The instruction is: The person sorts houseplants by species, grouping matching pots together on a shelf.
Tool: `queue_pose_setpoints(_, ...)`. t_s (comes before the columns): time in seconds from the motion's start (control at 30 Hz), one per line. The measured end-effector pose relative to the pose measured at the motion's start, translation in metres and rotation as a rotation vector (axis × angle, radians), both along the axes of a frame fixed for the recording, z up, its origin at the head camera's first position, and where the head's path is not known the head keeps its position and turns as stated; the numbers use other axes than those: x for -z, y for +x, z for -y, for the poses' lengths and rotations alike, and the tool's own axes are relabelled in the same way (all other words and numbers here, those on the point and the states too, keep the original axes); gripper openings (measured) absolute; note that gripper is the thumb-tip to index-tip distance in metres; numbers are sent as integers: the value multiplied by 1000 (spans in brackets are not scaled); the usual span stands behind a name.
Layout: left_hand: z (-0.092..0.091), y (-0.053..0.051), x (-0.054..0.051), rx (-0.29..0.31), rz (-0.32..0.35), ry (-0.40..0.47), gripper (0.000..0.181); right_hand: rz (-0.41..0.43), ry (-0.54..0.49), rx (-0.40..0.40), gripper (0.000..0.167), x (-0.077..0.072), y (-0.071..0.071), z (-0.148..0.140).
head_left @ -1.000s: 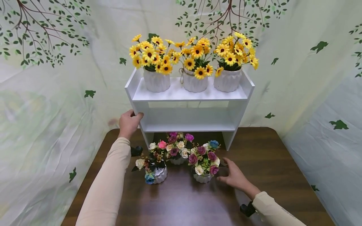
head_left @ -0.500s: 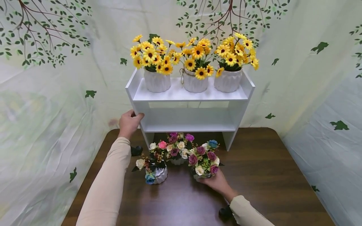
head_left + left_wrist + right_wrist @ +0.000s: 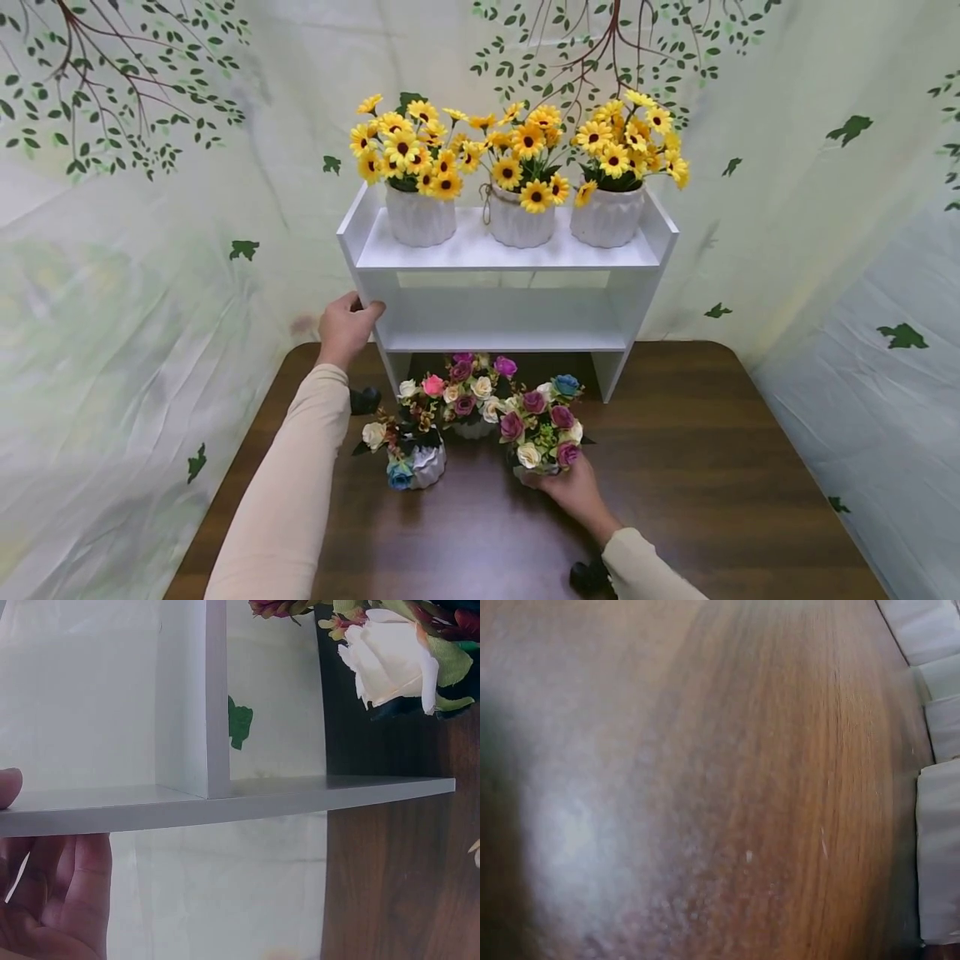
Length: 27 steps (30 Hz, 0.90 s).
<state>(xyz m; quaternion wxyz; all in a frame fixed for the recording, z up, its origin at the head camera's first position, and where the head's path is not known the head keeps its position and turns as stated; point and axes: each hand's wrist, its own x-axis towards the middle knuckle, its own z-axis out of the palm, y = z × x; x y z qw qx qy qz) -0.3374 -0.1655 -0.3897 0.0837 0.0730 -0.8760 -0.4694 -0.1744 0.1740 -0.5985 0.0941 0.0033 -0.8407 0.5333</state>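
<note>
Honestly, with the right hand (image 3: pixel 576 493) curled round the rightmost rose pot (image 3: pixel 542 429) in front of the white shelf (image 3: pixel 498 342) and the left hand (image 3: pixel 346 330) pinching its side, a stray tug could topple those sunflower pots (image 3: pixel 522 226).

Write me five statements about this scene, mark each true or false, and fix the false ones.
1. The left hand grips a side panel of the white rectangular shelf unit. True.
2. The right hand is touching the yellow flowers. False: the right hand holds the potted purple, cream and blue roses.
3. Three white ribbed pots of yellow, dark-centred flowers stand on the top board. True.
4. The tabletop is white marble. False: the tabletop is brown with wood grain.
5. Three pots of mixed-colour roses sit lower than the yellow flowers. True.
</note>
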Motion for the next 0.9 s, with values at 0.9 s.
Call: queue_pose_setpoints(0.9,0,2,1,2,-28,-42,42,-54,290,-166,90,-165,-40,-8)
